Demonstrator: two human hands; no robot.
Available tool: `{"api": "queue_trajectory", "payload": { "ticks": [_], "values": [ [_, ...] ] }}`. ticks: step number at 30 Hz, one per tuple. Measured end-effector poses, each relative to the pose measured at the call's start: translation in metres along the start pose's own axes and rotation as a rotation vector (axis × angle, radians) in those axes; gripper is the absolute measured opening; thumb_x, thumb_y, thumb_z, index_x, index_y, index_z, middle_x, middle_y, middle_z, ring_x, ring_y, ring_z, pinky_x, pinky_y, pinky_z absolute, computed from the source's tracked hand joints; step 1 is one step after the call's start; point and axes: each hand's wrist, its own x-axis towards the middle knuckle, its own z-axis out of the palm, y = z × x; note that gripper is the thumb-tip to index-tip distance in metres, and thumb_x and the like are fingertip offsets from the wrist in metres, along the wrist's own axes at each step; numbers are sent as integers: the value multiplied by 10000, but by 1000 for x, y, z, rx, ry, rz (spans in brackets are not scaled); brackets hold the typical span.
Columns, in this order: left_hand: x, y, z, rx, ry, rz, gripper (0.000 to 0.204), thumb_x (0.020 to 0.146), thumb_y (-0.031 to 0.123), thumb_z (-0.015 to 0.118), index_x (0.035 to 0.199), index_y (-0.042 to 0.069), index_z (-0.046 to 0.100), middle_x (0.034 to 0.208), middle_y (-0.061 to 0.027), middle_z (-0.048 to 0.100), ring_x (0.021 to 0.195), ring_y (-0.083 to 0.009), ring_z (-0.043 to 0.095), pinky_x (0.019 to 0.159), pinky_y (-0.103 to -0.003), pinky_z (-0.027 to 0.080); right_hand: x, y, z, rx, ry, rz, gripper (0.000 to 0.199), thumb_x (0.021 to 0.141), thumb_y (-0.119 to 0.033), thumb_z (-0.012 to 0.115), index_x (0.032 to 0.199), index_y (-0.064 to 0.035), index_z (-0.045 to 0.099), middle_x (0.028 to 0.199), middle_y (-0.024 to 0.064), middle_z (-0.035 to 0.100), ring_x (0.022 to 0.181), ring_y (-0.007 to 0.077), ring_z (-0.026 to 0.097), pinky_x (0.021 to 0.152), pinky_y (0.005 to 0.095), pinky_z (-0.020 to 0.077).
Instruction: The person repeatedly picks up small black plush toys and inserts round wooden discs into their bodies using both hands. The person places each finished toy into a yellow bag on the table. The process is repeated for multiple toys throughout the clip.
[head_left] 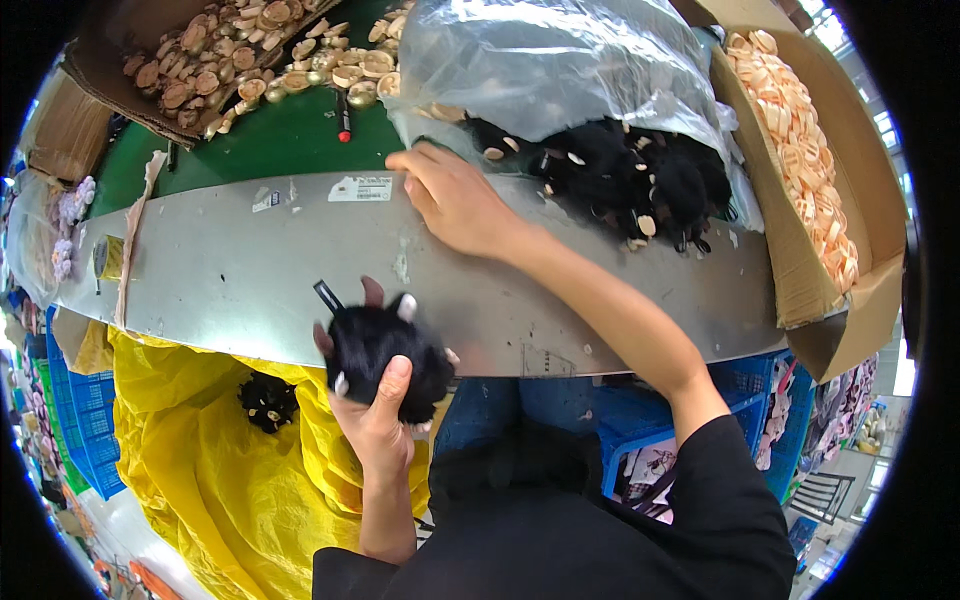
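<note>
Left hand (375, 415) grips black plush toy (385, 350), yellow bag (210, 450) perhaps beneath.

Plush toys (640, 180) lie in bag (540, 60) behind bench (240, 270).

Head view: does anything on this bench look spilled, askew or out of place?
Yes. Round tan wooden discs have spilled out of the torn cardboard box onto the green surface, around a red marker. The left hand grips a black furry toy; the right hand rests at the clear plastic bag.
</note>
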Motion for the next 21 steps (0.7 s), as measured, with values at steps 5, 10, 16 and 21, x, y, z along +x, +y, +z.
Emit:
{"api": "queue_trajectory", "payload": {
  "ticks": [5, 10, 16, 21],
  "values": [
    [-2, 7, -15, -127, 185, -123, 851, 911, -22, 595, 1550, 362, 183, 1489, -259, 465, 1169, -332, 632, 897, -485, 590, 46, 60, 6, -611, 6, -18, 538, 850, -56, 590, 1385, -60, 528, 1163, 233, 634, 1097, 427, 585, 957, 542, 408],
    [5, 9, -30, -128, 195, -128, 790, 970, 43, 574, 1548, 358, 137, 1478, -216, 492, 1192, -336, 615, 910, -486, 584, 57, 70, -28, -737, -179, 109, 507, 862, -66, 636, 1362, -67, 551, 1365, 203, 529, 1080, 375, 617, 907, 479, 495],
    [-1, 23, -26, 1, 180, -88, 597, 985, 109, 583, 1518, 196, 327, 1504, -141, 491, 1218, -296, 608, 938, -465, 582, 79, 80, -34, -951, -314, -3, 419, 824, -3, 648, 1238, -23, 585, 1499, 240, 384, 1111, 397, 616, 902, 479, 543],
    [-12, 36, -27, -101, 186, -97, 753, 932, 14, 600, 1555, 226, 232, 1482, -192, 495, 1243, -333, 586, 947, -445, 561, 90, 92, -55, -849, -468, -76, 360, 797, 53, 654, 1149, 8, 596, 1396, 217, 441, 1034, 428, 633, 891, 492, 530]
  ]
}}
